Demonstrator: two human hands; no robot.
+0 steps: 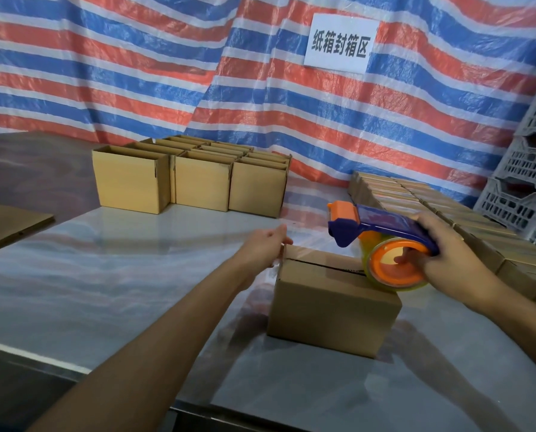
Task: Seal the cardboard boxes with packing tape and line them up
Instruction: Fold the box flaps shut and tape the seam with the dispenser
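Note:
A small cardboard box point(332, 310) stands on the grey table point(120, 275) in front of me, its top flaps closed with a dark seam along the top. My left hand point(265, 247) rests with straight fingers on the box's far left top edge, where a clear tape end lies. My right hand point(447, 263) grips a blue and orange tape dispenser point(382, 241). Its clear roll touches the box's right top edge. A strip of clear tape runs over the top between the two hands.
Several open boxes point(198, 179) stand grouped at the back of the table. Rows of closed boxes point(431, 210) run along the right side. A flat cardboard sheet point(8, 222) lies at the left, grey plastic crates point(525, 188) are stacked at the right, and a striped tarp point(167, 73) hangs behind.

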